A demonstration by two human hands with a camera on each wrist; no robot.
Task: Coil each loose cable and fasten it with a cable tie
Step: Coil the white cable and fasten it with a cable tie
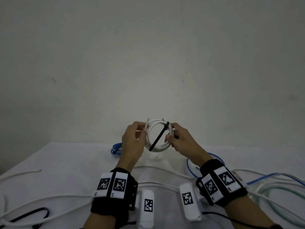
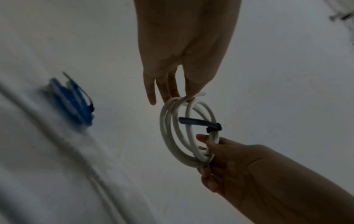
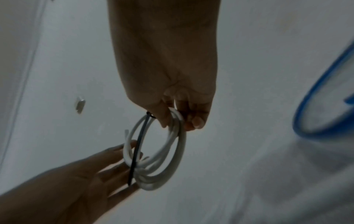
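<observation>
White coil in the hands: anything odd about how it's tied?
The black cable tie is fastened at one side of the white coil, but its long tail sticks straight across the ring's opening, untrimmed. One cable end pokes loose by the left hand.

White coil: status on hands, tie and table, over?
Both hands, left and right, grip white coil in mid-air. Black cable tie looped on, tail free. Loose cables on table below.

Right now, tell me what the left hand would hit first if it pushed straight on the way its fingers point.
The left hand points at the white coil and already touches its near side. Beyond that, probably the black tie crossing it, though depth is unclear.
</observation>
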